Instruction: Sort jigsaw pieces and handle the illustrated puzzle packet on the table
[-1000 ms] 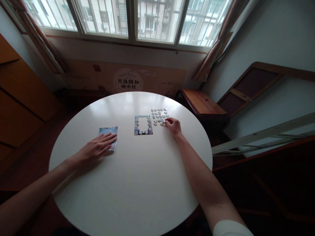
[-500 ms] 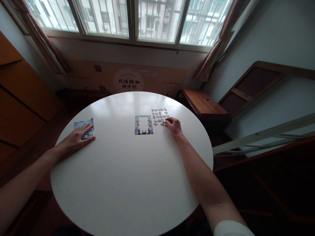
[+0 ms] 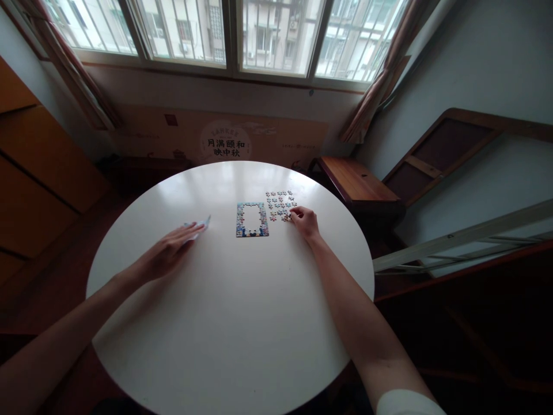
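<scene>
My left hand (image 3: 173, 246) grips a colourful printed sheet (image 3: 199, 229), tilted and seen nearly edge-on, left of the puzzle. Most of the sheet is hidden by the fingers. A rectangular jigsaw puzzle border (image 3: 239, 222) lies flat on the white table, its inside showing bare. Several loose puzzle pieces (image 3: 280, 202) are spread in rough rows at the border's right. Beside the nearest of them, my right hand (image 3: 306, 221) has thumb and fingers pinched together low over the table. Whatever is between its fingertips is too small to make out.
The round white table (image 3: 224, 323) stands before a barred window (image 3: 276, 40). A wooden bench (image 3: 356, 178) sits beyond its right edge, and an orange cabinet (image 3: 38, 155) is at the left. A printed banner (image 3: 263, 132) runs under the window.
My left hand has picked the printed sheet up from the table's left side and carried it right, towards the puzzle border, tilting it. My right hand has stayed in nearly the same place.
</scene>
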Demonstrator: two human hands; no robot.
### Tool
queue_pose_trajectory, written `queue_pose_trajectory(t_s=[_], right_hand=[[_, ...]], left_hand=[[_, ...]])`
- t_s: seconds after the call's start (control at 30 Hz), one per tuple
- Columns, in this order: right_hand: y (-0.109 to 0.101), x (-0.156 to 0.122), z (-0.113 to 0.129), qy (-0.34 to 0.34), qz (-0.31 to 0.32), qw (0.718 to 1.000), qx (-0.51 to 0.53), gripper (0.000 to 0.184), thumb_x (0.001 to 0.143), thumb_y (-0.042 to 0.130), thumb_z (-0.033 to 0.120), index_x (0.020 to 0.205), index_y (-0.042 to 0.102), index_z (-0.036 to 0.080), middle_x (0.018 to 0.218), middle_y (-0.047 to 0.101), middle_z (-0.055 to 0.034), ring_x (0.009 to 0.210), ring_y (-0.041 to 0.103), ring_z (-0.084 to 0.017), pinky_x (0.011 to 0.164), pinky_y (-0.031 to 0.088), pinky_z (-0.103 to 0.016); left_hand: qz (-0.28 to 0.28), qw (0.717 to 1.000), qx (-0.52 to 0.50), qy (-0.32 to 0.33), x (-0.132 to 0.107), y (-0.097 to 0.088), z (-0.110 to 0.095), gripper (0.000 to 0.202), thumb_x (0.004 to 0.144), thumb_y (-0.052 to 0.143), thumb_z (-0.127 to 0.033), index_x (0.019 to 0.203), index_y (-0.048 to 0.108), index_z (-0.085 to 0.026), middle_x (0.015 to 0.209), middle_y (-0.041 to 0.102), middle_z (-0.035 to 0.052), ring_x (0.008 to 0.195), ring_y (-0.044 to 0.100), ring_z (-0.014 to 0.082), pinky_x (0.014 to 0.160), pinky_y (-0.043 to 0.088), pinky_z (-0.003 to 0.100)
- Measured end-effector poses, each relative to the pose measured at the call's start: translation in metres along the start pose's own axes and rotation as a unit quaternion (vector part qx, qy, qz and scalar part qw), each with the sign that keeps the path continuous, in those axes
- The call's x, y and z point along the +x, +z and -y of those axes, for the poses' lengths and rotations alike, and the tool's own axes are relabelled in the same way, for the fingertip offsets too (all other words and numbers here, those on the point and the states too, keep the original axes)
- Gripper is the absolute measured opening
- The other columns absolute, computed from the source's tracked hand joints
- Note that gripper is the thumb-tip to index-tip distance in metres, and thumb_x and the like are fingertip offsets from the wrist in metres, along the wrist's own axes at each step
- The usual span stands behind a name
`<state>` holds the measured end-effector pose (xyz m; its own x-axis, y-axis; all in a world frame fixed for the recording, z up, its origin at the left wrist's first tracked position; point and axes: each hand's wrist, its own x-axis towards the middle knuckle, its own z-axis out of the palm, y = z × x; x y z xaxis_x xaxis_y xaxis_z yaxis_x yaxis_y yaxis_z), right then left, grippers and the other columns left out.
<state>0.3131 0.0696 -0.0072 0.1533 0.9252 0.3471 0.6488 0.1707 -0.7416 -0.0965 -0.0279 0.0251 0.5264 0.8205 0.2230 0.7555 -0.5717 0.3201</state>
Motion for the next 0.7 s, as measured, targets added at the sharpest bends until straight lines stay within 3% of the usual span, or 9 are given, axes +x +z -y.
queue_pose_trajectory(t_s=[0.13, 0.27, 0.47, 0.7], right_hand=[[-0.001, -0.001, 0.002, 0.005, 0.0, 1.0, -0.001, 0.02, 0.072, 0.055, 0.025, 0.082, 0.071, 0.019, 0.078, 0.072, -0.0031, 0.064, 0.061, -0.015, 0.067, 0.049, -0.028], [-0.002, -0.001, 0.004, 0.007, 0.002, 1.0, 0.002, 0.021, 0.072, 0.055, 0.025, 0.083, 0.071, 0.018, 0.079, 0.072, -0.0035, 0.064, 0.061, -0.015, 0.068, 0.049, -0.028], [-0.001, -0.002, 0.003, 0.009, 0.002, 1.0, 0.004, 0.02, 0.072, 0.056, 0.025, 0.082, 0.071, 0.019, 0.08, 0.072, -0.0036, 0.065, 0.061, -0.015, 0.068, 0.05, -0.028], [0.001, 0.0, 0.001, 0.007, 0.001, 1.0, -0.004, 0.019, 0.072, 0.056, 0.025, 0.083, 0.071, 0.019, 0.08, 0.072, -0.0033, 0.063, 0.06, -0.015, 0.067, 0.049, -0.028]], left_hand=[[0.105, 0.99, 0.063, 0.076, 0.002, 0.016, -0.03, 0.051, 0.095, 0.029, -0.027, 0.145, 0.034, -0.025, 0.151, 0.029, -0.0006, 0.14, 0.027, 0.0209, 0.117, 0.021, 0.043], [0.1, 0.989, 0.083, 0.065, -0.001, 0.018, -0.024, 0.057, 0.087, 0.034, -0.021, 0.144, 0.038, -0.025, 0.15, 0.031, -0.0028, 0.14, 0.028, 0.0196, 0.118, 0.019, 0.04], [0.075, 0.994, 0.053, -0.05, -0.01, -0.001, 0.02, 0.061, 0.078, 0.037, -0.026, 0.139, 0.047, -0.021, 0.147, 0.037, -0.0004, 0.139, 0.031, 0.0227, 0.117, 0.02, 0.04], [0.055, 0.976, 0.094, -0.188, -0.027, -0.03, 0.085, 0.058, 0.081, 0.034, -0.03, 0.134, 0.052, -0.013, 0.147, 0.038, 0.0041, 0.137, 0.034, 0.025, 0.114, 0.024, 0.041]])
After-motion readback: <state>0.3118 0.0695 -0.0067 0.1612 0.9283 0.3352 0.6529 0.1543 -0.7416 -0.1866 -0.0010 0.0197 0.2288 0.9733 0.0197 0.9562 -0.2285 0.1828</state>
